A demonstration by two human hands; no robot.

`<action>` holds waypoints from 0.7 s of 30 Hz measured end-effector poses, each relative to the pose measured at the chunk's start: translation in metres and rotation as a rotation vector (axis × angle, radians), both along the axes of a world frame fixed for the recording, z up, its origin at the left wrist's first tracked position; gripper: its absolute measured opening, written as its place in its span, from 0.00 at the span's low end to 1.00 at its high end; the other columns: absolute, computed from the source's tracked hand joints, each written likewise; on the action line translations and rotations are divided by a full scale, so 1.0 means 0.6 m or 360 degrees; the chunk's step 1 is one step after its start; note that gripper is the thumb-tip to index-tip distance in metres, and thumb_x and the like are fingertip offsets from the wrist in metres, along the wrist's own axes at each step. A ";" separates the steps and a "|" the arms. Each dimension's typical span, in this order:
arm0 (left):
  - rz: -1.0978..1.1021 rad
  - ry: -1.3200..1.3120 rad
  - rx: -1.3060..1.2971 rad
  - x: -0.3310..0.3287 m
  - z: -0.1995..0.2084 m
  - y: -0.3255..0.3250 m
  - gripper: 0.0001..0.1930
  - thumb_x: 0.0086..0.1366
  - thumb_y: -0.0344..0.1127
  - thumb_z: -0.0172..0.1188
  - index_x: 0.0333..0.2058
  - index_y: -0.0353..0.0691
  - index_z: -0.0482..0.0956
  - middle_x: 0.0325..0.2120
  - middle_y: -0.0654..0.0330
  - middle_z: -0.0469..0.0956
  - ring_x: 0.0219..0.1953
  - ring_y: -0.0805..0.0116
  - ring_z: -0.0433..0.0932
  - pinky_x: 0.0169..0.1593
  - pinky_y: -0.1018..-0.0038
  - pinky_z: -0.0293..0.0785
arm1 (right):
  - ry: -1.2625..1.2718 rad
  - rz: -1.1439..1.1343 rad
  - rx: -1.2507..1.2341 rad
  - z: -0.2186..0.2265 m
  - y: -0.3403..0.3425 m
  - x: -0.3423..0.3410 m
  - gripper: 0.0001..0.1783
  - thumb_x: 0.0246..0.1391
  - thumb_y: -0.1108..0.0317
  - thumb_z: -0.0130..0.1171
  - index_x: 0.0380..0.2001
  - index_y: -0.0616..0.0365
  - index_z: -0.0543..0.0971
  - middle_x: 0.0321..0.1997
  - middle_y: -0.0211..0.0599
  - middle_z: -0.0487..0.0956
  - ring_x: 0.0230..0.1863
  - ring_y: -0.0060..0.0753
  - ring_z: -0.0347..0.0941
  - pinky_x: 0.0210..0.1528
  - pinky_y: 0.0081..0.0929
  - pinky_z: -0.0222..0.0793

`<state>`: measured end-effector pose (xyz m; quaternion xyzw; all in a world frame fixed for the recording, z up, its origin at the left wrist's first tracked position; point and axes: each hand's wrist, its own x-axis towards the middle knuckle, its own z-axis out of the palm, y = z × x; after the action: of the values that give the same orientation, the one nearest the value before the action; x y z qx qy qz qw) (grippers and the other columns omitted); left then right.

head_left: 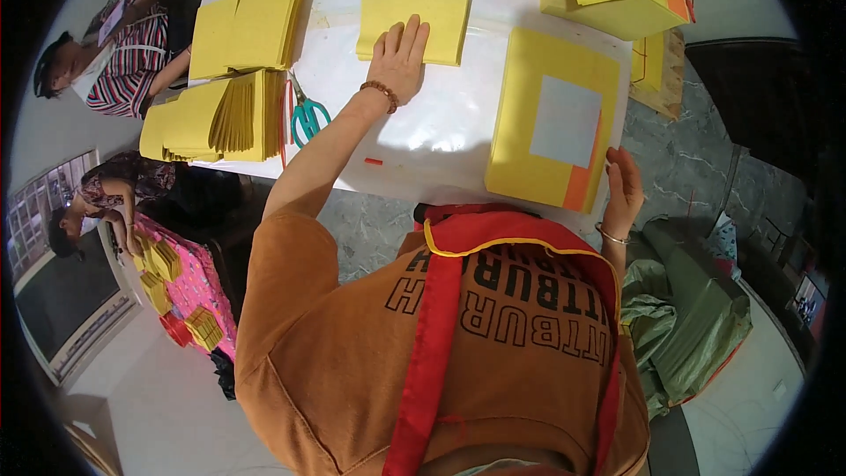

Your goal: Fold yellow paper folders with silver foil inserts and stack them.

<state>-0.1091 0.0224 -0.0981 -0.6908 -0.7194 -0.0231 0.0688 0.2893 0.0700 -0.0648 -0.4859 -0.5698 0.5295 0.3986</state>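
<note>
My left hand [398,60] lies flat, fingers stretched out, on the near side of a small yellow paper stack [441,18] at the middle of the white-covered table. At the table's right edge my right hand [624,183] is raised with its fingers loosely apart, holding nothing that I can see. Beside it lies a larger yellow paper stack [511,132], with a pale grey rectangle and an orange strip on top. Teal-handled scissors [308,119] rest left of my left forearm, and a small red strip [374,161] lies near the front edge.
Folded yellow paper bundles [269,26] and a fanned bundle [233,115] fill the table's left side. A tall yellow pile [599,18] stands at the back right. One person [132,44] is at the left; another works at a pink-covered table [198,282]. Green sacks [687,300] lie at the right.
</note>
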 end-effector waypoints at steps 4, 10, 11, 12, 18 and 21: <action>0.0025 0.0039 -0.0134 -0.005 -0.001 0.003 0.31 0.57 0.37 0.47 0.59 0.35 0.52 0.61 0.52 0.50 0.59 0.52 0.53 0.58 0.58 0.52 | -0.0170 -0.0020 0.0148 0.019 0.004 -0.014 0.18 0.53 0.72 0.52 0.49 0.59 0.71 0.53 0.39 0.70 0.55 0.34 0.65 0.55 0.31 0.60; -0.0032 -0.0048 -0.0038 0.009 0.048 0.010 0.36 0.49 0.38 0.56 0.58 0.37 0.55 0.58 0.52 0.55 0.56 0.52 0.57 0.55 0.56 0.55 | -0.0553 0.0267 0.0500 0.037 0.017 -0.026 0.18 0.45 0.71 0.58 0.44 0.55 0.75 0.56 0.40 0.66 0.58 0.40 0.60 0.58 0.33 0.55; -0.0062 -0.0066 0.0020 0.025 0.063 0.011 0.36 0.49 0.35 0.56 0.58 0.38 0.56 0.58 0.52 0.56 0.56 0.52 0.58 0.55 0.57 0.55 | -0.0484 0.0235 0.0451 0.035 0.016 -0.025 0.18 0.45 0.70 0.58 0.43 0.55 0.76 0.56 0.40 0.66 0.59 0.40 0.60 0.58 0.33 0.55; -0.0091 -0.0086 0.0073 0.044 0.081 0.008 0.35 0.48 0.32 0.56 0.58 0.39 0.58 0.58 0.53 0.57 0.56 0.52 0.58 0.56 0.59 0.55 | -0.0413 0.0204 0.0399 0.032 0.012 -0.022 0.17 0.45 0.69 0.59 0.42 0.55 0.76 0.56 0.40 0.66 0.59 0.40 0.60 0.58 0.33 0.55; -0.0678 -0.0960 0.0229 0.244 0.156 -0.033 0.26 0.48 0.34 0.61 0.50 0.40 0.71 0.51 0.53 0.66 0.50 0.54 0.64 0.50 0.64 0.60 | -0.0766 0.0458 0.0829 0.026 0.010 -0.012 0.12 0.44 0.65 0.61 0.35 0.50 0.80 0.58 0.39 0.64 0.63 0.43 0.53 0.61 0.37 0.48; -0.0844 -0.0912 -0.0071 0.287 0.160 -0.053 0.24 0.47 0.37 0.63 0.45 0.40 0.72 0.41 0.57 0.70 0.41 0.60 0.67 0.44 0.65 0.62 | -0.0404 0.0391 0.0426 -0.009 0.010 -0.008 0.10 0.43 0.65 0.62 0.33 0.48 0.80 0.59 0.39 0.63 0.63 0.44 0.51 0.62 0.38 0.46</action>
<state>0.0633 -0.0094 -0.0018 -0.8196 -0.5063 -0.2164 -0.1584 0.2844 0.0758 -0.0704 -0.4185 -0.7354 0.4283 0.3172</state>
